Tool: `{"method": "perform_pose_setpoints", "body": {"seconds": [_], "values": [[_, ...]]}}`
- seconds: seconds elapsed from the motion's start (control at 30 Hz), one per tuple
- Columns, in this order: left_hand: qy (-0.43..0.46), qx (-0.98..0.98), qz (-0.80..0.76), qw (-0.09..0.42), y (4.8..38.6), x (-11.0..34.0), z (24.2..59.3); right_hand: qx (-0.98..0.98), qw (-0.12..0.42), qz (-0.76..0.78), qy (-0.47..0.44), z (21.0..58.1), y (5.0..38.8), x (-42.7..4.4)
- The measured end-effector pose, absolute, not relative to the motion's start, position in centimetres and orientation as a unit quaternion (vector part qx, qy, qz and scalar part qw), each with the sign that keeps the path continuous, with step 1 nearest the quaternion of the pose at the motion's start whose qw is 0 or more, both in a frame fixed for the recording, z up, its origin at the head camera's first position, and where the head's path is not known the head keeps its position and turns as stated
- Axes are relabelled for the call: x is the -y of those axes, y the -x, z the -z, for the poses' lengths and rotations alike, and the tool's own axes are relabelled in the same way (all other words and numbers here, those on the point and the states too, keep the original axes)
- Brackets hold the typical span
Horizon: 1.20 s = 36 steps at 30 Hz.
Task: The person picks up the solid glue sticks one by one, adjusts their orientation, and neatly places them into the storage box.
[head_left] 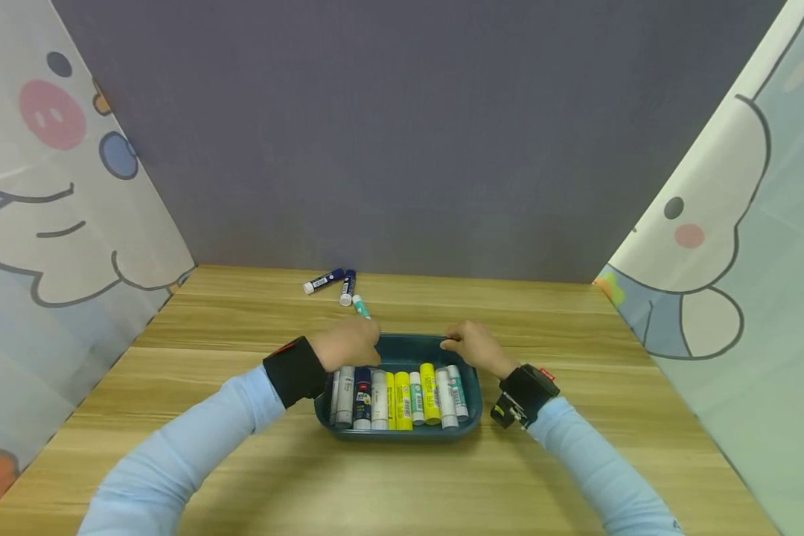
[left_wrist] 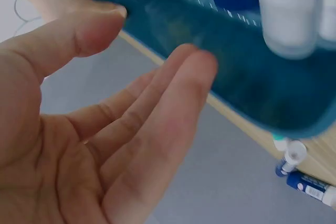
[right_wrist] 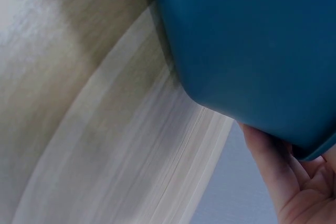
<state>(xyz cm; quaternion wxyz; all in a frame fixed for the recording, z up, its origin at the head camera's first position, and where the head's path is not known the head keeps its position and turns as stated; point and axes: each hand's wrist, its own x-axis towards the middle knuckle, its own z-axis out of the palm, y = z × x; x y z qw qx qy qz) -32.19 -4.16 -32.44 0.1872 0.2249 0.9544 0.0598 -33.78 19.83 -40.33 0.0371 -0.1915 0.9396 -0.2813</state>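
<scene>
A dark teal bin on the table holds a row of glue sticks: white ones, yellow ones such as this yellow glue stick, a dark blue glue stick and small green-labelled ones. My right hand grips the back rim near the right corner; the right wrist view shows that hand against the bin's outer wall. Over the back left of the bin is my left hand. Its thumb and fingers are apart with nothing between them in the left wrist view.
Behind the bin, a green-and-white glue stick lies partly hidden by my left hand. Two dark blue glue sticks lie farther back, one upright-pointing glue stick beside a slanted one. A grey panel stands at the table's back edge.
</scene>
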Motion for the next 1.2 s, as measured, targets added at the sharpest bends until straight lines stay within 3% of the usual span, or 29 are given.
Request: {"method": "perform_pose_setpoints", "body": {"seconds": [0.5, 0.87, 1.2], "values": [[-0.185, -0.961, -0.099, 0.182, 38.7, 7.1, 32.5, -0.94, 0.032, 0.276, 0.198, 40.1, 32.9, -20.0], [-0.094, -0.954, -0.14, 0.248, 42.4, 6.4, 35.0, -0.943, 0.041, 0.277, 0.178, 40.3, 31.9, -19.6], [-0.082, -0.969, -0.062, 0.225, 43.6, 5.7, 36.4, -0.938, 0.039, 0.283, 0.195, 40.3, 31.5, -19.3]]}}
